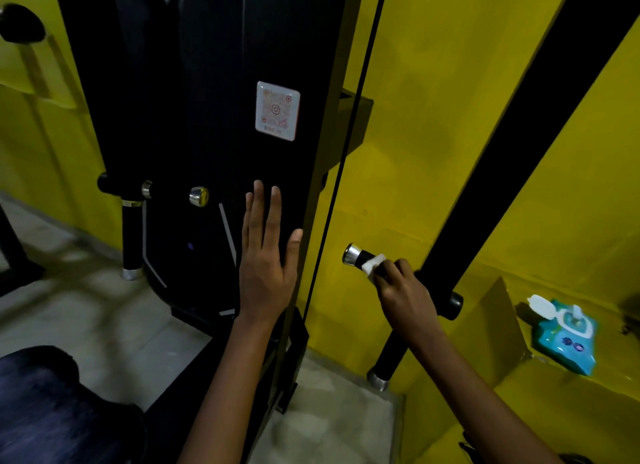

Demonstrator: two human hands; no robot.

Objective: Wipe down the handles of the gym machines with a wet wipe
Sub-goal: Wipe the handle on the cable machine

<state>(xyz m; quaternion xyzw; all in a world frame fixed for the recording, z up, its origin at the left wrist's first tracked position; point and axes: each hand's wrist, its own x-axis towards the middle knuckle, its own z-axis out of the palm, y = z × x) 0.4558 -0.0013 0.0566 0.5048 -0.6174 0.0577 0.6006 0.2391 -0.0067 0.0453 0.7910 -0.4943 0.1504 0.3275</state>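
A short black handle with a chrome end cap (353, 254) sticks out to the left of the slanted black bar (512, 144). My right hand (403, 290) grips this handle with a white wet wipe (373, 265) wrapped between fingers and grip. My left hand (268, 255) lies flat, fingers straight, against the black panel of the gym machine (207, 117). Another black handle with chrome ends (132, 235) hangs upright at the machine's left side.
An opened blue pack of wet wipes (566, 335) lies on a yellow ledge at the right. A thin black cable (346, 144) runs down between my hands. Yellow walls surround the machine; a dark padded seat (52, 404) is at lower left.
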